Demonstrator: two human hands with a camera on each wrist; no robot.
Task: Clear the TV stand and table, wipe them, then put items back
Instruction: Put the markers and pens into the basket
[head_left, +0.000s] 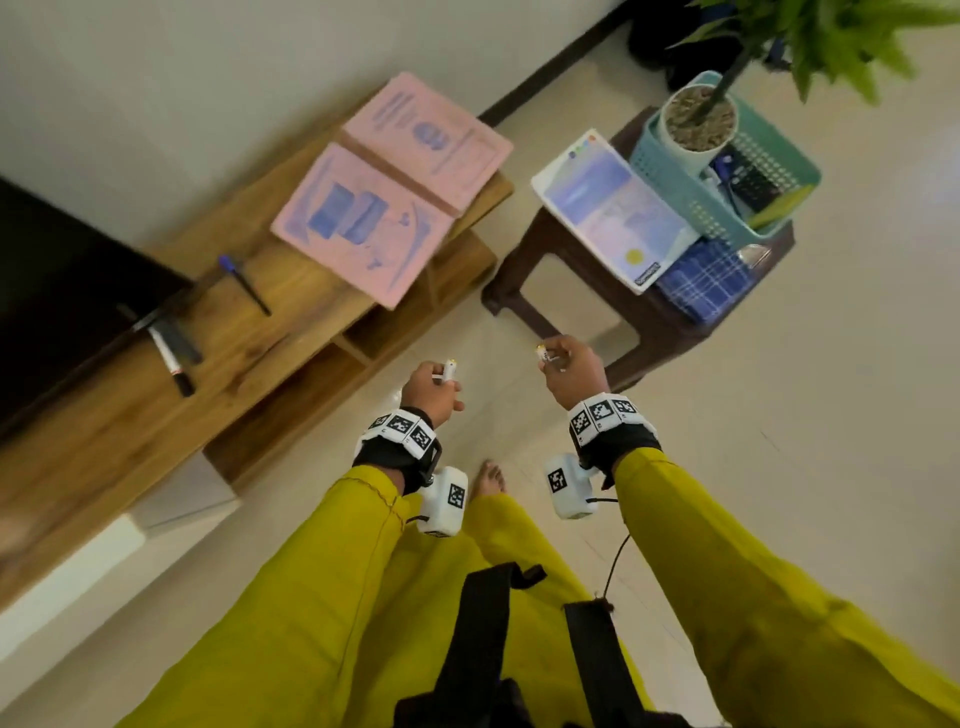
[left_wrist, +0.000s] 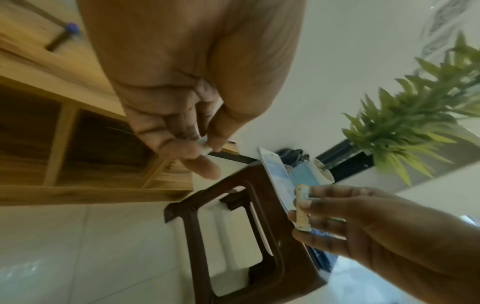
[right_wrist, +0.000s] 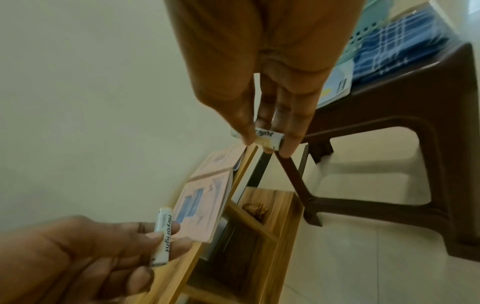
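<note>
Now, a battery in each hand.
The left hand (head_left: 431, 388) pinches one battery (head_left: 450, 370); the right hand (head_left: 571, 371) pinches another battery (head_left: 545, 355), above the floor (head_left: 831, 415).

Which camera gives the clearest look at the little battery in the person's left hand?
The right wrist view: the battery shows nearly full length between the left hand's fingers, its printed lettering legible. The head view shows it small and distant. The left wrist view shows only its tip; the hand hides the rest.
</note>
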